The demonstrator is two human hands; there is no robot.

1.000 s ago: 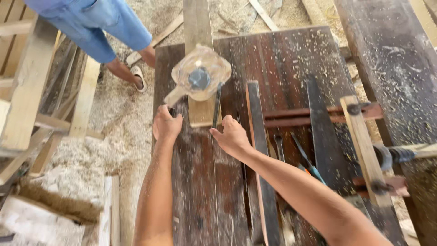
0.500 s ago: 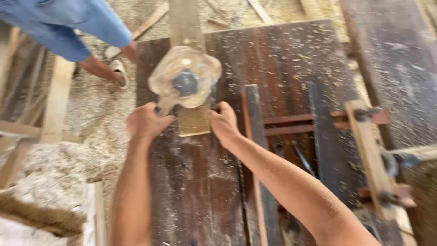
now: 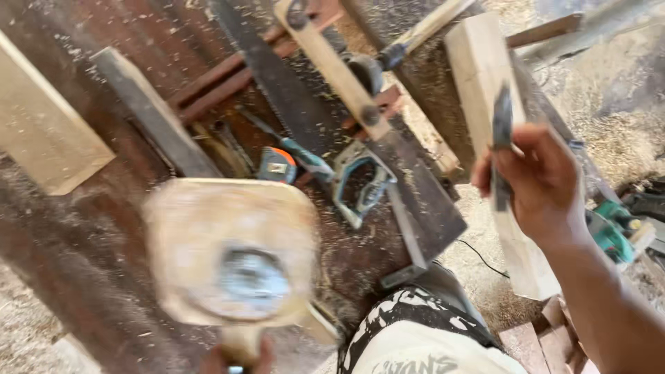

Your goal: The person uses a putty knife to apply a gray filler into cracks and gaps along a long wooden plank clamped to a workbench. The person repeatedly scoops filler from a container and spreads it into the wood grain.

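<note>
The left hand (image 3: 239,360) shows only as a sliver at the bottom edge, its fingers wrapped round the handle of a broad, pale wooden mallet (image 3: 232,253), whose head is blurred and has a round greyish disc set in its middle; the head stands just above that hand, over the dark, sawdust-strewn surface (image 3: 83,242). The right hand (image 3: 540,183) is raised at the far right, well apart from the left, clenched around a narrow dark tool (image 3: 501,138) that stands upright between thumb and fingers; what kind of tool it is cannot be told through the blur. Just behind the right hand a pale wooden board (image 3: 485,76) slants downward. Between the two hands lies a handsaw with a teal handle (image 3: 360,183), and just to its left, above the mallet head, an orange and black tape measure (image 3: 277,165). A pale bar clamp (image 3: 332,69) crosses the surface above the saw. Far above and to the left of the left hand rests a light wooden plank (image 3: 41,131). Below the right hand, beside the forearm, sits a green power tool (image 3: 613,232) on the sawdust-covered floor.
</note>
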